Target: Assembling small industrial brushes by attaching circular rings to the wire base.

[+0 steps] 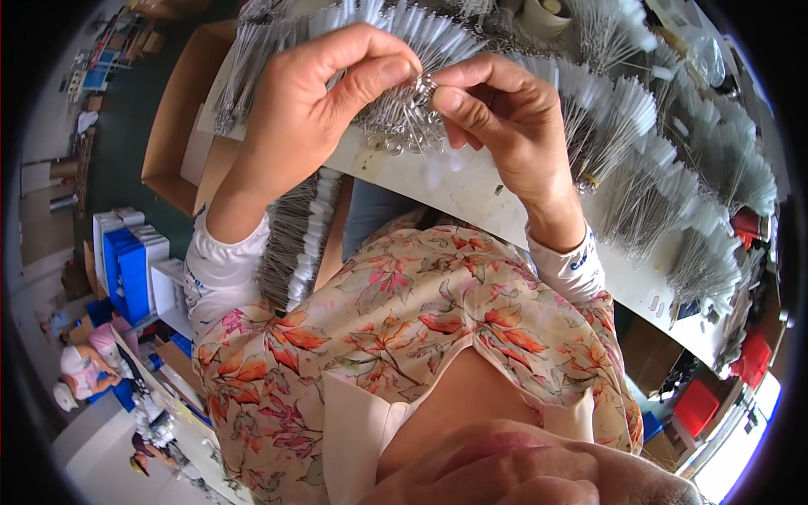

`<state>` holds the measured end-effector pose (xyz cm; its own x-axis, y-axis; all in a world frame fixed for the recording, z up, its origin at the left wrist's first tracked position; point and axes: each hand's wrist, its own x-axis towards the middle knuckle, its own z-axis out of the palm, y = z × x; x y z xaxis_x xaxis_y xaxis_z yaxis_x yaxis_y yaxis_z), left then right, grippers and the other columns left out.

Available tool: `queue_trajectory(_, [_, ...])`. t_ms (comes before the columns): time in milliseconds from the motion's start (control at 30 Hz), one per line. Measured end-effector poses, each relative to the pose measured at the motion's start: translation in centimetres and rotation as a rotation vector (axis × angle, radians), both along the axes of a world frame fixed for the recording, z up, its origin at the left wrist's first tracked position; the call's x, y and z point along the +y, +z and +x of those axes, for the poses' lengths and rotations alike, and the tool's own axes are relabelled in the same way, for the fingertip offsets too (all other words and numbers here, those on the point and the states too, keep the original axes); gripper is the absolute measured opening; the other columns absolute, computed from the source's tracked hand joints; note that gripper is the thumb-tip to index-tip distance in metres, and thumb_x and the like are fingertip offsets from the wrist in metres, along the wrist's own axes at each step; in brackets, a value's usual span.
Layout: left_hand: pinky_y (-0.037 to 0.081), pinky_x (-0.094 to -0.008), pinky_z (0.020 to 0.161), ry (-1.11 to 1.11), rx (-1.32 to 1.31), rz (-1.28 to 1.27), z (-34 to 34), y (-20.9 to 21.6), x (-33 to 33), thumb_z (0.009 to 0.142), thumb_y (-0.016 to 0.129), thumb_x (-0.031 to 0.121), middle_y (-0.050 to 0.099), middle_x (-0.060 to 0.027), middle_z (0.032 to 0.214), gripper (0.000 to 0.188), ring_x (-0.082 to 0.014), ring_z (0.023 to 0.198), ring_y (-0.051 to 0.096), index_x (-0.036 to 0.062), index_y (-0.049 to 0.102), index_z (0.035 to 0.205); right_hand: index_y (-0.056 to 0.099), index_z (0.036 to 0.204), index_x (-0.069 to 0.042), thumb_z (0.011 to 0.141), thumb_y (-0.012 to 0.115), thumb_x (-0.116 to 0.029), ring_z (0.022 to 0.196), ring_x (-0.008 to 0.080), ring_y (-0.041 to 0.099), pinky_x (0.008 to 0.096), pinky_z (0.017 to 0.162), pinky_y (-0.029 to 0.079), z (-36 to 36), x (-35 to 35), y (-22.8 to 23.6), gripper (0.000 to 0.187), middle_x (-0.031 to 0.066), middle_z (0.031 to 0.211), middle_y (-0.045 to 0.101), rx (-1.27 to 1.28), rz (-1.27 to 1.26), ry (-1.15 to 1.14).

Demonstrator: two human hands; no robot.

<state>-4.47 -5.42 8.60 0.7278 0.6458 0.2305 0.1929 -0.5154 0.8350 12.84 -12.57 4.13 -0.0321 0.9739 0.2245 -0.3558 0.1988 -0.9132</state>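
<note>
Both hands are raised over the table, fingertips meeting at a shiny cluster of looped wire ends (425, 86). My left hand (307, 105) pinches at the left of the cluster with thumb and forefinger. My right hand (509, 114) is closed on its right side, thumb against forefinger, other fingers curled. Thin wire-stemmed brushes (427, 130) seem to hang from the cluster; the exact part in each pinch is too small to make out. Behind the hands lie piles of similar brushes (353, 21) with white bristle heads, and a few loops lie under the fingers.
More brush bundles (623, 118) line the white table (480, 181) to the right. A roll of tape (547, 17) stands at the back. Left are an open cardboard box (172, 126) and, beside my lap, a box of brushes (295, 236). Other people (84, 366) work far left.
</note>
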Motion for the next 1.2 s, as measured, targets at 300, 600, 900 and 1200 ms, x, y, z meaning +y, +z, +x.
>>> queue_trajectory(300, [0.047,-0.0265,0.069,0.167,-0.649,-0.328,-2.8,-1.0,-1.3,0.091,0.048,0.010,0.062,-0.0107,0.089,0.018,-0.0156,0.073,0.059,-0.0050,0.058,0.091,0.060,0.086,0.000,0.076,0.069,-0.006,0.077,0.0097,0.062,0.0220,0.067,0.049,-6.2,2.1,-1.9,0.015,0.0051,0.086,0.063,-0.181,0.165,-0.103])
queue_trajectory(600, [0.049,-0.0254,0.064,0.218,0.059,0.053,-14.2,-0.6,-1.3,0.091,0.047,0.013,0.062,-0.0079,0.088,0.019,-0.0126,0.067,0.059,-0.0013,0.059,0.089,0.063,0.087,0.001,0.079,0.065,-0.006,0.074,0.0105,0.059,0.0225,0.070,0.047,-6.0,0.9,-6.3,0.011,0.0044,0.081,0.063,-0.507,0.030,0.151])
queue_trajectory(900, [0.043,-0.0426,0.066,0.222,0.794,0.189,-16.3,-24.7,-1.9,0.073,0.056,0.014,0.061,-0.0101,0.066,0.008,-0.0289,0.067,0.061,0.0074,0.059,0.071,0.063,0.089,0.001,0.080,0.063,-0.005,0.066,0.0059,0.054,0.0197,0.061,0.044,-6.5,-1.5,-11.6,0.011,0.0017,0.076,0.062,-0.605,-0.397,0.426])
queue_trajectory(1200, [0.044,-0.0422,0.072,0.213,1.032,0.256,-22.8,-36.0,-1.2,0.075,0.060,0.029,0.062,-0.0143,0.083,0.025,-0.0270,0.081,0.061,0.0062,0.065,0.084,0.063,0.090,0.001,0.081,0.062,-0.006,0.067,0.0062,0.056,0.0206,0.061,0.045,-6.2,-1.3,-12.5,0.012,0.0023,0.076,0.062,-0.604,-0.430,0.411])
